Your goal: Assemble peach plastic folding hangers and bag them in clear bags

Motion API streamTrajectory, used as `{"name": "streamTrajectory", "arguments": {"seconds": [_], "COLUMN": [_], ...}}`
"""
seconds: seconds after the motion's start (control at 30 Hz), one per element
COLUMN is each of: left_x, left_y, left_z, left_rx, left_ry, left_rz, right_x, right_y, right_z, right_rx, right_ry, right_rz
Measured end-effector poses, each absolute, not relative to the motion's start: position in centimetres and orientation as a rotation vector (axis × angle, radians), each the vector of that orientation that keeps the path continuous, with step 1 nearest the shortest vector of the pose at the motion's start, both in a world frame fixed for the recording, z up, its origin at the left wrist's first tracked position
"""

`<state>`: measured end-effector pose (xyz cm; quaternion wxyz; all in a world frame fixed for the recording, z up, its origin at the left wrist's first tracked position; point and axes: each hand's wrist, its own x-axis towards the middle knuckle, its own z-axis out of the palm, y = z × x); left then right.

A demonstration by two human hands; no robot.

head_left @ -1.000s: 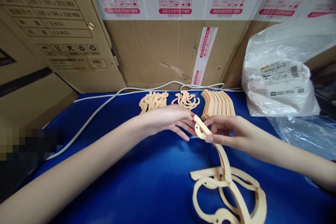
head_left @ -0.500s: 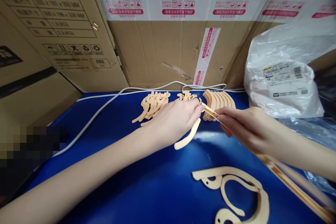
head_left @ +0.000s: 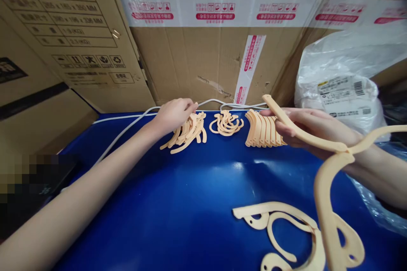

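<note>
My right hand [head_left: 305, 125] holds a partly assembled beige plastic folding hanger [head_left: 327, 186]. One curved arm slants up past my fingers, another reaches off to the right, and a thicker arm with a holed lobe hangs down. My left hand [head_left: 176, 114] is at the far pile of curved strips [head_left: 187, 135], its fingers bent together over the top; what they pinch is mostly hidden. A folded hanger [head_left: 280, 207] lies on the blue table, cut off by the bottom edge of the view.
Small curved hooks [head_left: 227, 123] lie heaped at the back, beside a neat row of wider hanger arms [head_left: 262, 129]. A white cable [head_left: 127, 125] runs along cardboard boxes [head_left: 190, 59]. A plastic bag [head_left: 343, 89] stands at the right. The blue table [head_left: 178, 211] is glossy.
My left hand has let go of the hanger's end and moved left to the strip pile. My right hand has turned the hanger, raising one arm. The curved strip below my left hand has gone from there.
</note>
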<state>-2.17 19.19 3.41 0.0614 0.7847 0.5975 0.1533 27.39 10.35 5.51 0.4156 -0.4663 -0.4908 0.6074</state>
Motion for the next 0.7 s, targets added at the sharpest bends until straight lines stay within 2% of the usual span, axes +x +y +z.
{"name": "streamTrajectory", "arguments": {"seconds": [0.13,0.23,0.33,0.47,0.6,0.7], "left_x": [-1.1,1.1,2.9,3.8,4.0,4.3], "left_y": [17.9,16.2,14.9,13.7,13.0,12.5], "left_z": [3.2,3.6,4.1,4.7,5.2,5.2], "left_rx": [2.406,2.35,1.859,1.35,1.168,1.099], "left_ry": [1.868,1.444,0.992,0.785,0.743,0.678], "left_rz": [0.658,0.881,0.707,0.696,0.727,0.663], "right_x": [26.0,25.4,25.7,26.7,27.0,27.0], "right_y": [10.3,10.4,10.7,11.3,11.3,11.1], "right_z": [6.1,6.7,6.7,6.0,5.4,4.9], "right_rx": [-1.19,-1.168,-1.035,-1.108,-1.274,-1.356], "right_ry": [-1.04,-0.872,-0.909,-1.236,-1.889,-2.154], "right_rz": [1.432,1.226,1.046,0.742,0.272,-0.122]}}
